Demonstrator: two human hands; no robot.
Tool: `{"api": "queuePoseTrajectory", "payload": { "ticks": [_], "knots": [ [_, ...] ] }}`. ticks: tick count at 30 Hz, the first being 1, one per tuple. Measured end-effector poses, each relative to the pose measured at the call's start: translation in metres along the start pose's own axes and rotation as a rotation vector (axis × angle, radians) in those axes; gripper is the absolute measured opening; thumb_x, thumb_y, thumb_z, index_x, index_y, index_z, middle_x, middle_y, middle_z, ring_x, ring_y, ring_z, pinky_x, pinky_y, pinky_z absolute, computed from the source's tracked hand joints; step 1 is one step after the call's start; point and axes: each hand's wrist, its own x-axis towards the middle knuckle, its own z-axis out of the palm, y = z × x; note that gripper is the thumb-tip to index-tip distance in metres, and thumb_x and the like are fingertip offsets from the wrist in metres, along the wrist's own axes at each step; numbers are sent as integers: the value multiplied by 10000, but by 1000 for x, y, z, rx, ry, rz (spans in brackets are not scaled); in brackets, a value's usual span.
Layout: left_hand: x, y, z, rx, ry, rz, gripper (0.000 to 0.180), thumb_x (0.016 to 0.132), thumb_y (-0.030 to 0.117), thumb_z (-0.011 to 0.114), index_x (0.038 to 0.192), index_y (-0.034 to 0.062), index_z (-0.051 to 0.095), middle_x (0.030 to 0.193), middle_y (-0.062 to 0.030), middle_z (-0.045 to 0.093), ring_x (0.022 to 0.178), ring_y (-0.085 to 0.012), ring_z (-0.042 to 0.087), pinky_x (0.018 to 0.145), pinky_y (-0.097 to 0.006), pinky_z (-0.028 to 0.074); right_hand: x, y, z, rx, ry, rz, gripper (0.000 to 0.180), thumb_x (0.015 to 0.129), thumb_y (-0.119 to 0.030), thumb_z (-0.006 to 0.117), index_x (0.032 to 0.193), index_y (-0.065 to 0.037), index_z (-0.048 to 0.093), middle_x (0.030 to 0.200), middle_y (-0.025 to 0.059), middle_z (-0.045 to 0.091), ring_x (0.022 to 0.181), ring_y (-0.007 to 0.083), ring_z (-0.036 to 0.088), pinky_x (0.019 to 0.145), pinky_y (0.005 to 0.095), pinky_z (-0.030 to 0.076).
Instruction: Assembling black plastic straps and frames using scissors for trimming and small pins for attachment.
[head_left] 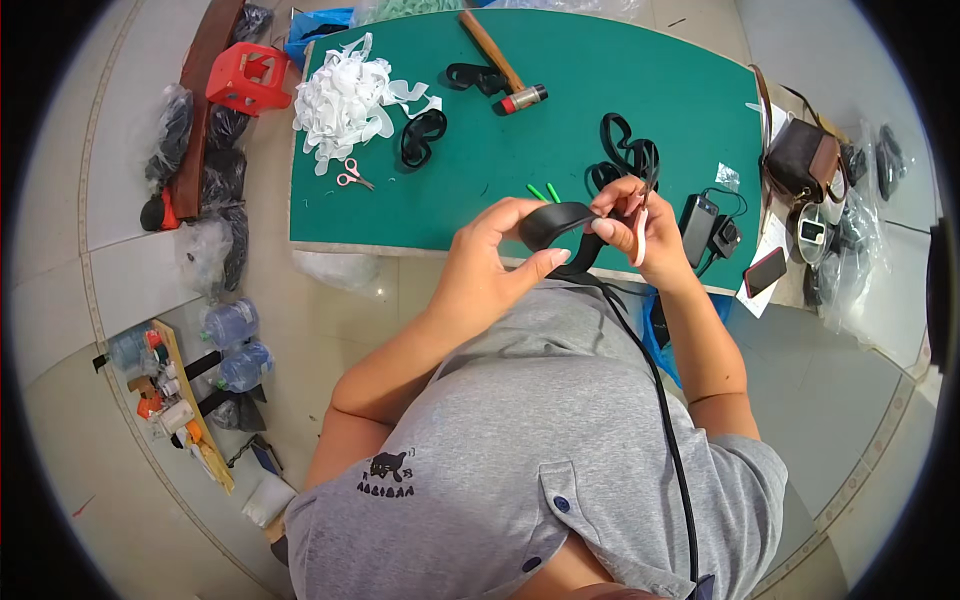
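My left hand (485, 262) grips a black strap (552, 224) between thumb and fingers, and the strap bends into a loop at the near edge of the green table. Opposite it, my right hand (662, 243) pinches the strap's other end while holding pale pink scissors (641, 246) against the palm. The scissor blades point away from me, partly hidden by the fingers. Just beyond my right hand lie black looped straps (632, 150). Two green pens (541, 192) rest beyond the held strap.
On the green table (400, 215) are a white ribbon pile (345, 100), other pink scissors (347, 178), black loops (422, 138) and a wooden-handled mallet (495, 55). Black power devices (698, 222), a phone (765, 272) and a brown bag (803, 160) lie right. A red stool (235, 78) stands left.
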Motion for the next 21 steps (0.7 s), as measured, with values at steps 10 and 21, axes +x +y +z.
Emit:
{"api": "queuePoseTrajectory", "payload": {
  "ticks": [10, 21],
  "knots": [
    [10, -184, -27, 178, 400, -526, 235, 886, 224, 622, 796, 8, 606, 533, -64, 589, 427, -118, 536, 432, -265, 421, 11, 61, -87, -559, 517, 262, 170, 849, -130, 671, 961, -36, 583, 784, 3, 593, 744, 73, 567, 641, 211, 426],
    [88, -314, -106, 414, 656, -408, 266, 852, 202, 632, 1031, 5, 641, 943, -132, 679, 825, -212, 658, 760, -335, 498, 3, 77, -135, -841, 639, 458, 325, 815, -224, 710, 1016, -6, 577, 789, 64, 642, 716, 79, 571, 614, 245, 431]
  ]
}}
